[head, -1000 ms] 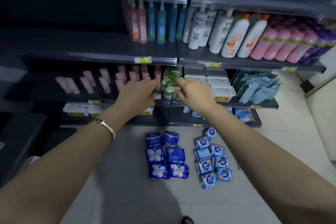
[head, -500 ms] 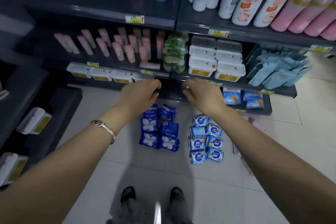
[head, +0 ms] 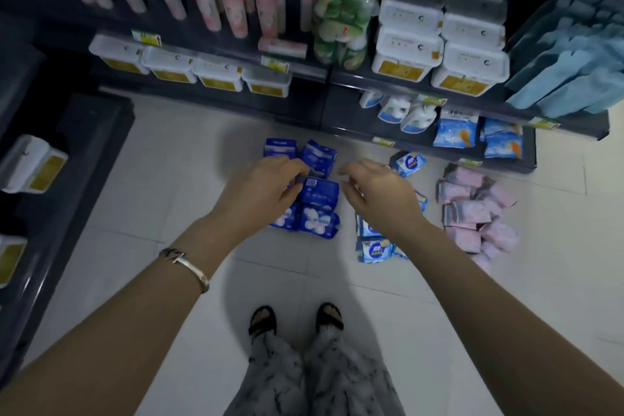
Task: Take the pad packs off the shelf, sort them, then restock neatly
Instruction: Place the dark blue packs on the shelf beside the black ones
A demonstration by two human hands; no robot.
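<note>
Your left hand point(head: 263, 192) and right hand point(head: 378, 196) both hang loosely curled and empty above the sorted piles on the floor point(head: 169, 179). Scoop the dark blue packs point(head: 319, 192) sloppily and they'll probably slide into the light blue packs point(head: 374, 248), undoing your sort.

Pad packs point(head: 319, 192) lie on floor point(head: 162, 186) before shelf point(head: 293, 108).

Bare floor tile point(head: 175, 179) is lying open left of the dark blue pad packs point(head: 320, 192), with the dark side shelf unit point(head: 84, 145) hemming it in. Narrow floor strips are separating those packs from the light blue pad packs point(head: 374, 248) and the pink pad packs point(head: 466, 213). The bottom shelf edge point(head: 432, 150) is closing off the far side.
</note>
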